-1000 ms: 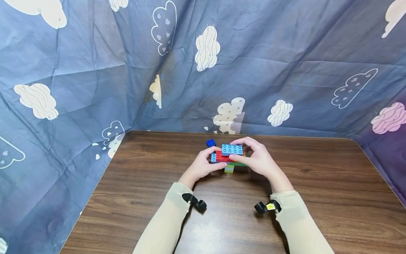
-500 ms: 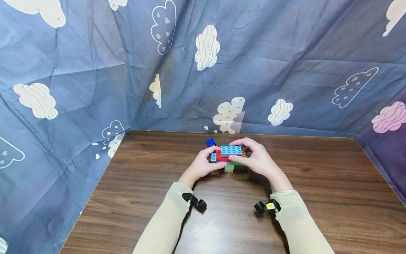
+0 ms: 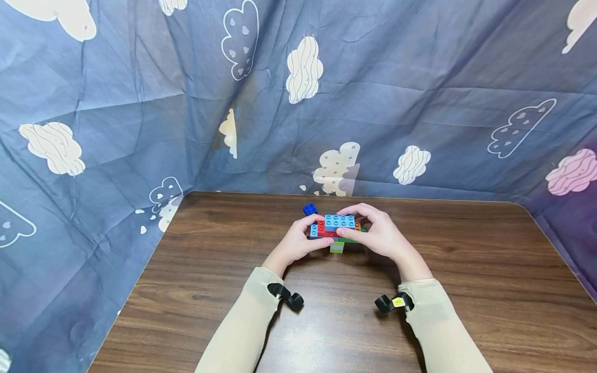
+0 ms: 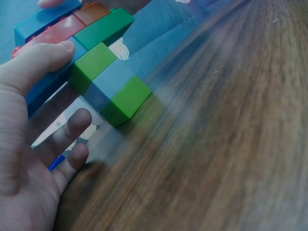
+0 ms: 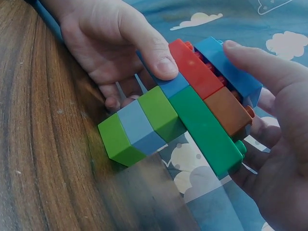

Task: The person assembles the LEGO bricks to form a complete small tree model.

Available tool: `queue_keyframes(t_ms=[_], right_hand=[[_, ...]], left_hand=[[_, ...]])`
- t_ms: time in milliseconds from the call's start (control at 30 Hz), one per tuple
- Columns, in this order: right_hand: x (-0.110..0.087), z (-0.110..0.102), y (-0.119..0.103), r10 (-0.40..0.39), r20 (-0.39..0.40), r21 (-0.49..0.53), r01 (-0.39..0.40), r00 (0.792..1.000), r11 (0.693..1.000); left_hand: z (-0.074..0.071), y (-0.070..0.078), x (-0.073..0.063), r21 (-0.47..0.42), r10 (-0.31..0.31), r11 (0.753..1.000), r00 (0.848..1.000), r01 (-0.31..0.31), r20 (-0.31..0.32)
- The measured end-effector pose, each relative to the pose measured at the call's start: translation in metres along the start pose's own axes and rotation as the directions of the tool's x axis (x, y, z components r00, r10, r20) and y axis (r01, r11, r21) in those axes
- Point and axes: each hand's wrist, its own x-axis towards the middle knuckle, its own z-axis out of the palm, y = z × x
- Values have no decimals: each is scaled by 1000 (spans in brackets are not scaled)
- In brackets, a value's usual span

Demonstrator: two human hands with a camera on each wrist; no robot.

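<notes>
My left hand grips a toy brick build by its left side, thumb on a blue brick. A green brick sits beside that one, with a red brick and a brown brick on top. Below is a column of lime and grey-blue bricks, its foot at the tabletop. My right hand pinches a light blue eight-stud brick between thumb and fingers over the red brick. In the right wrist view it lies slightly askew, with red studs showing in the gap.
A small dark blue four-stud brick lies on the brown wooden table, just behind the build. A cloud-patterned blue cloth hangs along the table's back and left edges.
The light blue brick has shifted slightly toward me and to the left in my right hand, uncovering more of the brown brick. My left hand keeps its grip.
</notes>
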Motion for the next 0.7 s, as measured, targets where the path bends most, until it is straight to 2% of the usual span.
queue_keyframes(t_ms=[300, 700], right_hand=[[0, -1, 1, -23, -3, -13, 23, 1000, 1000], [0, 1, 1, 1, 0, -5, -1, 1000, 1000]], left_hand=[[0, 1, -1, 4, -7, 1000, 1000, 7, 0], [-1, 0, -1, -6, -9, 1000, 1000, 9, 6]])
